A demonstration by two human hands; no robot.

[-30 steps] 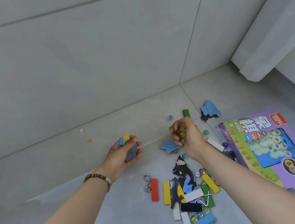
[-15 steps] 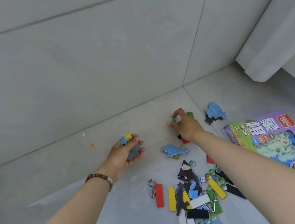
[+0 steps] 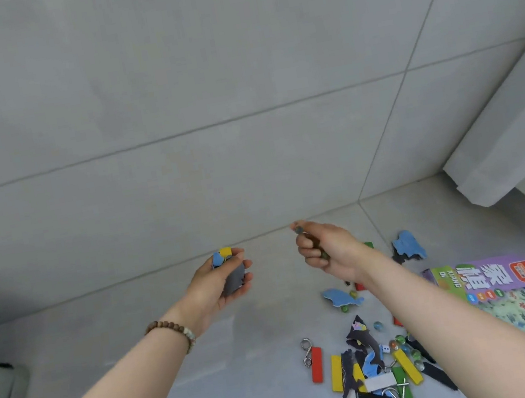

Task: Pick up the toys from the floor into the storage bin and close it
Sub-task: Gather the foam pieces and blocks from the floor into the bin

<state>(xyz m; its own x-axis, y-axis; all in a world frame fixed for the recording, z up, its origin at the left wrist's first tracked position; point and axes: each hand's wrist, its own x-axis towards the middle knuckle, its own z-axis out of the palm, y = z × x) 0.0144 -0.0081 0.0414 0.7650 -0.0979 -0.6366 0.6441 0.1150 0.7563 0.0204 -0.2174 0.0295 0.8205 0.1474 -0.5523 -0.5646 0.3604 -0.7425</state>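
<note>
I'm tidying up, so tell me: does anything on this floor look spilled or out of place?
Yes. Blocks, marbles and puzzle pieces lie strewn in a loose heap beside the purple game box; one blue piece sits apart.

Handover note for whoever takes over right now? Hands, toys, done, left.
Left hand grips a bunch of foam pieces, grey, blue and yellow.
Right hand: fingers curled round marbles, one pinched at the tips.
Toy pile of blocks, marbles and puzzle pieces lies on the floor beside the purple game box.
Done: both hands loaded. Left: drop them in the bin (not in view), clear the pile, close it.
</note>
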